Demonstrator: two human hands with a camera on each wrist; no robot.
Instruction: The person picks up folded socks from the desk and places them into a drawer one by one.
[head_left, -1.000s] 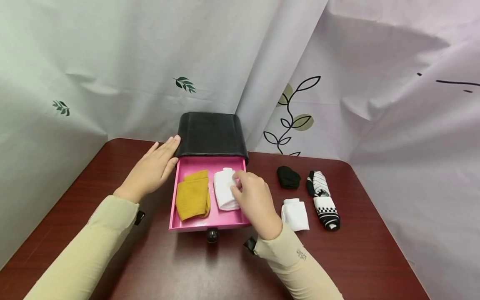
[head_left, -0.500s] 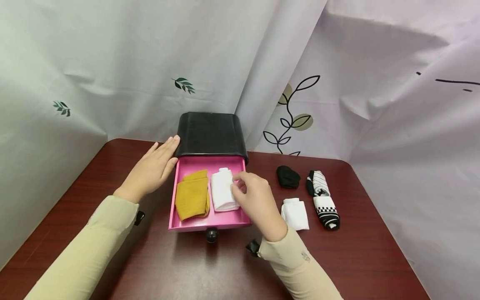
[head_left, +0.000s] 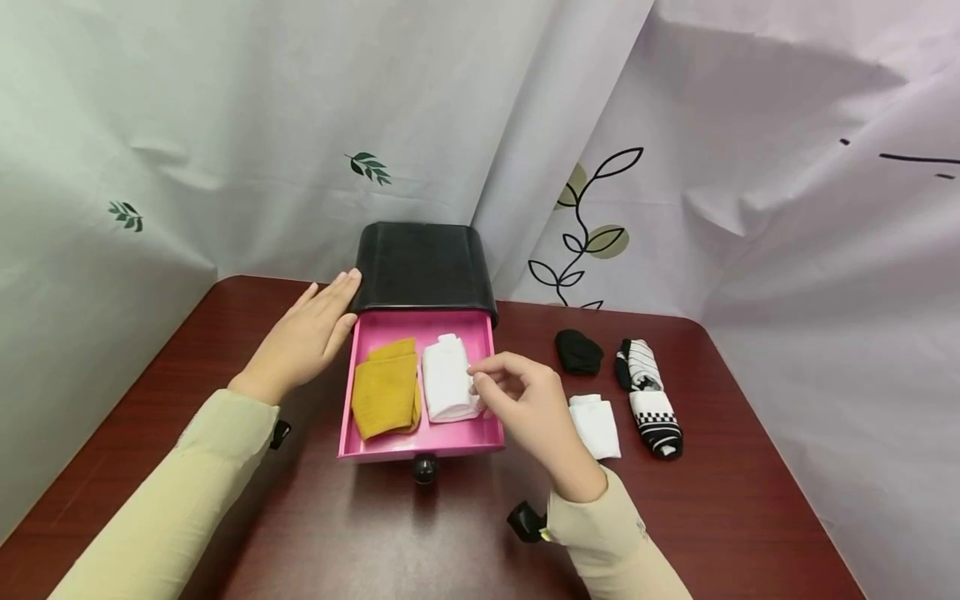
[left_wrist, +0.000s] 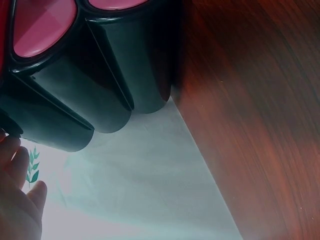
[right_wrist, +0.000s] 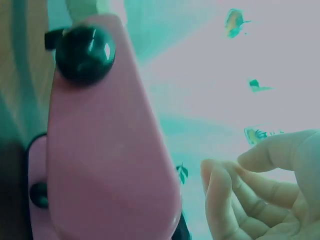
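White cloth (head_left: 300, 100) printed with leafy sprigs fills the upper part of the head view, behind a dark red wooden table (head_left: 420, 542). At centre, a black cabinet (head_left: 420, 262) has its pink drawer (head_left: 375, 452) pulled out; inside lie a folded mustard cloth (head_left: 384, 396) at left and a folded white cloth (head_left: 446, 379) at right. The left hand (head_left: 300, 333), fingers straight, rests against the cabinet's left side. The right hand (head_left: 532, 408) is loosely curled over the drawer's right edge, gripping nothing; whether its fingertips touch the white cloth is unclear. Right of centre lie a black bundle (head_left: 578, 352), another white bundle (head_left: 596, 427) and two patterned bundles (head_left: 655, 423).

Left wrist view: the cabinet's rounded black side occupies the upper left, left-hand fingers below it.

Right wrist view: the pink drawer front with its black knob (right_wrist: 85, 55) stands at left; the right hand's thumb and fingers, with nothing between them, are at lower right.
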